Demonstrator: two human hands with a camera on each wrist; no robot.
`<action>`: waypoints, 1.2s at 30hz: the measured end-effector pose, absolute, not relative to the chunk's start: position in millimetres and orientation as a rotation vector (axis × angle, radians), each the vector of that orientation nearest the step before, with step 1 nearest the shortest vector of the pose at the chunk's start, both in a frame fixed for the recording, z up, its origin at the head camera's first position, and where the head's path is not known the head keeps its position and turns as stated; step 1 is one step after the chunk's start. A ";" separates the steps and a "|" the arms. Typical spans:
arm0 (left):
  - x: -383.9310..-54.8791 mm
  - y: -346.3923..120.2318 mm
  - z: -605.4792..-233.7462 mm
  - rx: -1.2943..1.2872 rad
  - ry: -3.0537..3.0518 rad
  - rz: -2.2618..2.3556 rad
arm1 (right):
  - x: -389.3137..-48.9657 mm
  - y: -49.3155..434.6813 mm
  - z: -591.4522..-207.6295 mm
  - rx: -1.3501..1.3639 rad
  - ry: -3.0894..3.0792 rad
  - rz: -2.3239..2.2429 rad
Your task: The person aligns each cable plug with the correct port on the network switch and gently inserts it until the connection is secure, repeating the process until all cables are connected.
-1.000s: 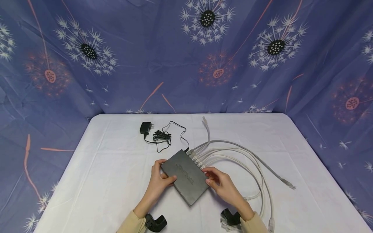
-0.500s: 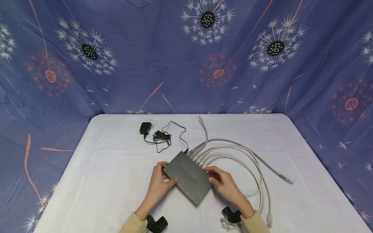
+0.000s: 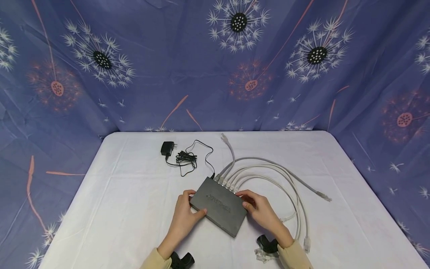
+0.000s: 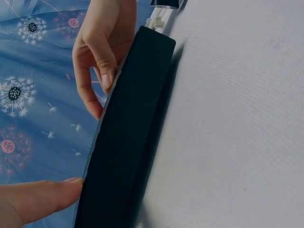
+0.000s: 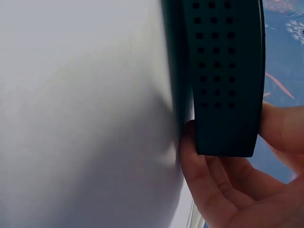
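A dark grey network switch (image 3: 220,207) with an embossed logo lies at an angle between both hands in the head view. My left hand (image 3: 184,215) grips its left corner, thumb on the top face. In the left wrist view that thumb (image 4: 52,197) presses the upper edge. My right hand (image 3: 261,211) holds the right corner; in the right wrist view a fingertip reaches under the switch (image 5: 223,128) and the thumb (image 5: 285,128) lies on its top edge. Several network cables (image 3: 268,166) are plugged into its back, beside a thin black power cord (image 3: 212,164).
A black power adapter (image 3: 167,148) and its bundled cord (image 3: 186,157) lie at the back left of the white-covered table (image 3: 134,209). The cables curve right, their loose plugs (image 3: 307,244) on the cloth. More clear plugs (image 3: 265,256) lie by the right wrist. A patterned curtain (image 3: 151,67) hangs behind.
Both hands have turned the switch counterclockwise and shifted it slightly right. The cables have swung with it, the upper grey cable's free end moving left.
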State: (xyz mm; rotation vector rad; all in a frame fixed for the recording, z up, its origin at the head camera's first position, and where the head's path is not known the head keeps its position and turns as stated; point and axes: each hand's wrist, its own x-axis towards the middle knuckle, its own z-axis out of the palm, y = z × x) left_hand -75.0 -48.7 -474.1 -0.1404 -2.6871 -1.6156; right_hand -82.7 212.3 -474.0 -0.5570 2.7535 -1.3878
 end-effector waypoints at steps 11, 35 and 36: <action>-73.2 -45.4 -474.0 -0.124 -2.727 -1.519 | -82.5 207.9 -468.9 -0.511 2.799 -1.320; -75.3 -51.8 -465.6 -0.280 -2.831 -1.426 | -81.2 201.8 -464.7 -0.441 2.850 -1.227; -75.5 -51.7 -465.9 -0.281 -2.835 -1.428 | -81.3 201.8 -464.9 -0.443 2.846 -1.227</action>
